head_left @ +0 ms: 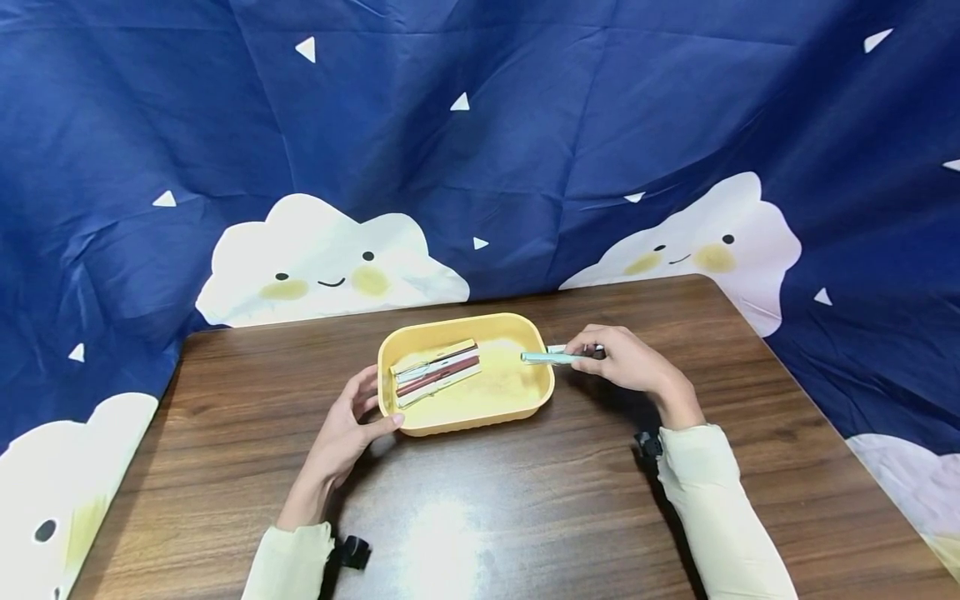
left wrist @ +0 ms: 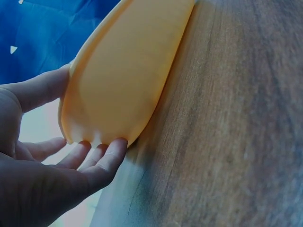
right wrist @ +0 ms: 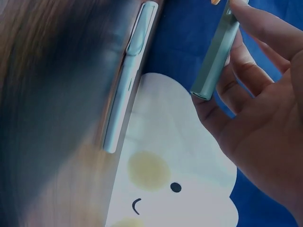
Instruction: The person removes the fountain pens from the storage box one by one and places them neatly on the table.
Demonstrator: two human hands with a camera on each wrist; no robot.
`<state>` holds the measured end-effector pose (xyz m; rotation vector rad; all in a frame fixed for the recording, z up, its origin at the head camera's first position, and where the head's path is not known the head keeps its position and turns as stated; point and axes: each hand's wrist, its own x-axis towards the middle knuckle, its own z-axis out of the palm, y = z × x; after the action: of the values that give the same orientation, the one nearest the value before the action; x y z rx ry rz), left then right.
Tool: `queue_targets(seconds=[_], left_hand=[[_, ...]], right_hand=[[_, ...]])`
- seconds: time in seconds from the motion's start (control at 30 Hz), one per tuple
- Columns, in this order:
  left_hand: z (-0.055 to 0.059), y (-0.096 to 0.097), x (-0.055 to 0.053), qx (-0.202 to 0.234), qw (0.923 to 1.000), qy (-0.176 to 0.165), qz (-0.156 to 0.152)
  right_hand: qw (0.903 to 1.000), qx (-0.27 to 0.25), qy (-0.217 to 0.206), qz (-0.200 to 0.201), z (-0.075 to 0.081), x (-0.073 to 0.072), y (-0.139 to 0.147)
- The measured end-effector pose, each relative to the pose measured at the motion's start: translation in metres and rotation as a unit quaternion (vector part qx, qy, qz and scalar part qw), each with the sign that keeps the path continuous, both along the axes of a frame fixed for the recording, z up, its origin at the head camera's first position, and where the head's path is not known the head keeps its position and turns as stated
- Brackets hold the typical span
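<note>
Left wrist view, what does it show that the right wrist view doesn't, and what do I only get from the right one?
Only the left shows the left hand, and only it plainly shows the tray that hand holds.

Only the right shows the right hand pinching a green pen, a pale pen and a cloud's face; an orange scrap at its top edge is too small to identify.

Both show the table and blue cloth.

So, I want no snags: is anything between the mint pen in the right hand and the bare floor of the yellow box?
Nothing visible: the right hand holds the mint pen with one end past the right rim of the yellow box, and pens inside lie at its left end.
</note>
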<state>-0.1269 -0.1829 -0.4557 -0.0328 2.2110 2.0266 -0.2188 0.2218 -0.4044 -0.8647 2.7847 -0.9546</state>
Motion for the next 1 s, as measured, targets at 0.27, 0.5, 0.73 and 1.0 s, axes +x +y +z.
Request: queue_targets(seconds=[0.27, 0.5, 0.73, 1.0], left_hand=[[-0.001, 0.000, 0.000, 0.005, 1.0000, 0.002, -0.001], [-0.002, 0.000, 0.000, 0.003, 1.0000, 0.004, -0.001], [0.000, 0.000, -0.001, 0.000, 1.0000, 0.004, -0.003], [0.000, 0.000, -0.001, 0.001, 1.0000, 0.002, -0.001]], right_hand=[[1.0000, 0.001, 0.001, -0.004, -0.005, -0.004, 0.017], [0.9999, 0.005, -0.010, -0.010, -0.013, -0.009, 0.031], [0.9996, 0.007, 0.008, -0.026, -0.020, -0.015, 0.041], [0.9982, 0.052, 0.012, -0.028, -0.031, -0.024, 0.043]])
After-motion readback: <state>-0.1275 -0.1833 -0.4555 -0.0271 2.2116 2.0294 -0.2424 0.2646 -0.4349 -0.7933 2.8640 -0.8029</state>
